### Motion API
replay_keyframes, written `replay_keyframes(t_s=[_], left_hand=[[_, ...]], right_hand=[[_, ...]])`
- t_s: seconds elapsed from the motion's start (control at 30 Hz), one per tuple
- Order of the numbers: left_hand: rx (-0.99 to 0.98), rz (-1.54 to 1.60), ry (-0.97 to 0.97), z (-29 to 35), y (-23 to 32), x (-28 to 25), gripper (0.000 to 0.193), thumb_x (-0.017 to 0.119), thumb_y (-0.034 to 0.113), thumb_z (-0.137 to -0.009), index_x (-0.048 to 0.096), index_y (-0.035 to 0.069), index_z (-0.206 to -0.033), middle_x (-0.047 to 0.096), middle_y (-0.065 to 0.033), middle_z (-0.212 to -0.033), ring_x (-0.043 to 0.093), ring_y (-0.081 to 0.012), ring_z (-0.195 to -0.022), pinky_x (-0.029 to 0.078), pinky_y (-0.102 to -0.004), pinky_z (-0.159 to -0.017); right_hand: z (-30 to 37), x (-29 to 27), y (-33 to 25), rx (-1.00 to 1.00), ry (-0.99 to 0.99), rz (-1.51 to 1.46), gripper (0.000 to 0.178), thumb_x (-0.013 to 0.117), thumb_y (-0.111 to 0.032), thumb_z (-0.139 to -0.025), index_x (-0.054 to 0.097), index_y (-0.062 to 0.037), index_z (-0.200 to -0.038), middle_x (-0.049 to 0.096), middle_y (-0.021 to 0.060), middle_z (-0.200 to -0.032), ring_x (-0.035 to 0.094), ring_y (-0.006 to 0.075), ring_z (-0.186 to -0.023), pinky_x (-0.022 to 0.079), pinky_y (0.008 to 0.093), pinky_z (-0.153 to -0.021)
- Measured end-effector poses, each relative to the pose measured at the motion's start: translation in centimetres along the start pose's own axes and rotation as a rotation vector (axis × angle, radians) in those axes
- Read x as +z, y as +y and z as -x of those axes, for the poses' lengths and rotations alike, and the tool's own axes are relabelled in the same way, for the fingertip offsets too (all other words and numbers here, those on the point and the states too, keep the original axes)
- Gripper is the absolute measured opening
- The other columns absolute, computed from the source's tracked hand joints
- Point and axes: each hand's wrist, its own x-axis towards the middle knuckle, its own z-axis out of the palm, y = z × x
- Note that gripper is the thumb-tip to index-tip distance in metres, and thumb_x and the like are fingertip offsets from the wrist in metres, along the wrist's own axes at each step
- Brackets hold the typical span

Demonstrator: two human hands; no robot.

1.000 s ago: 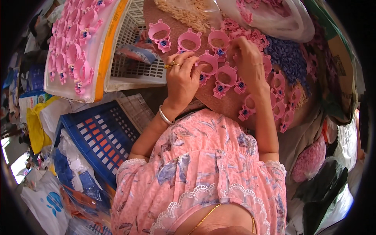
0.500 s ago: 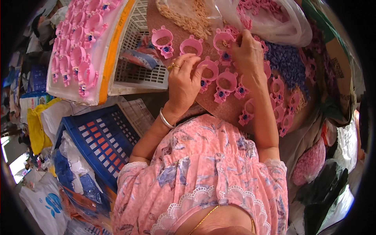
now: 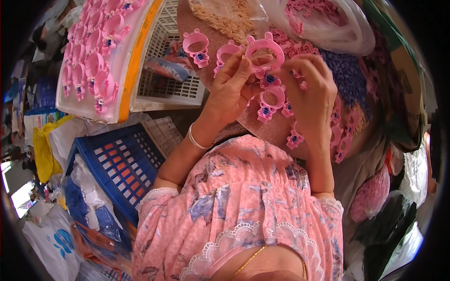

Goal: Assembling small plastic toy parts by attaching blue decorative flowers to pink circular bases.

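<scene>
A pink plastic ring-shaped frame with small ears (image 3: 280, 54) is raised off the round table, gripped at its left side by the thumb and fingers of my left hand (image 3: 229, 89). A small body with a dark blue striped part (image 3: 270, 80) hangs below its ring. Close on the right, my right hand (image 3: 313, 89) is closed, its fingertips bent toward that body. What they pinch, if anything, is hidden. More pink figures lie around my hands: one at the far left (image 3: 195, 43), another just below the held one (image 3: 273, 96), and several beneath my right hand.
Piles of peach pieces (image 3: 229, 23) and blue pieces (image 3: 344, 75) cover the table's far and right parts. A plastic bag (image 3: 358, 28) holds pink pieces. On the left, a white box (image 3: 123, 93) carries rows of finished-looking pink figures, beside a white basket (image 3: 164, 100) and blue basket (image 3: 122, 154).
My left hand now holds a pink frame up from the table. My right hand has drawn back from the small pink pieces at the far side toward that frame.
</scene>
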Motion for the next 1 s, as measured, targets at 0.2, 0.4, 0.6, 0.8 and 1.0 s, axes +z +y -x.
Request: replay_keyframes(t_s=[0.2,0.4,0.6,0.8,1.0], left_hand=[[0.056,-0.032,0.028,0.5,-0.6,0.8,0.037,0.048,0.022,-0.104,0.047,0.007,-0.138,0.06,-0.0088,-0.13,0.063,-0.0112,-0.095,0.06,-0.0352,-0.084],[-0.013,-0.012,0.068,1.0,-0.4,0.9,0.035,0.05,0.021,-0.104,0.05,0.007,-0.135,0.061,-0.0068,-0.128,0.063,-0.0154,-0.104,0.058,-0.0339,-0.084],[0.038,-0.066,0.088,1.3,-1.6,0.5,0.035,0.053,0.022,-0.103,0.051,0.007,-0.134,0.061,-0.0053,-0.128,0.062,-0.013,-0.103,0.057,-0.0308,-0.083],[0.056,-0.066,0.056,1.4,-1.9,0.7,0.034,0.053,0.022,-0.103,0.051,0.009,-0.134,0.06,-0.0044,-0.128,0.062,-0.0122,-0.104,0.058,-0.031,-0.084],[0.03,-0.026,0.085,1.7,-1.2,1.1,0.036,0.052,0.02,-0.103,0.049,0.007,-0.136,0.06,-0.0079,-0.129,0.062,-0.015,-0.11,0.059,-0.0341,-0.086]], right_hand=[[2.2,0.5,-0.7,0.026,-0.124,0.03,0.019,0.072,-0.008,-0.08,0.072,-0.0102,-0.099,0.066,0.0073,-0.099,0.061,0.0245,-0.088,0.044,0.0339,-0.083],[3.4,0.8,0.6,-0.225,-0.09,0.031,0.027,0.068,-0.003,-0.076,0.073,-0.0094,-0.101,0.066,0.0059,-0.096,0.062,0.0244,-0.087,0.043,0.0338,-0.083],[4.2,1.3,-0.1,-0.11,-0.084,0.021,0.028,0.07,0.0,-0.074,0.073,-0.0089,-0.101,0.067,0.0066,-0.092,0.063,0.0225,-0.086,0.044,0.0332,-0.082],[4.3,1.7,-1.1,-0.047,-0.01,0.081,0.026,0.073,0.001,-0.077,0.072,-0.0071,-0.102,0.068,0.0074,-0.087,0.065,0.0206,-0.08,0.047,0.032,-0.079],[4.3,1.6,-0.8,0.422,0.039,-0.365,0.05,0.08,-0.001,-0.075,0.06,-0.0057,-0.121,0.063,0.0041,-0.098,0.062,0.0131,-0.089,0.051,0.0256,-0.081]])
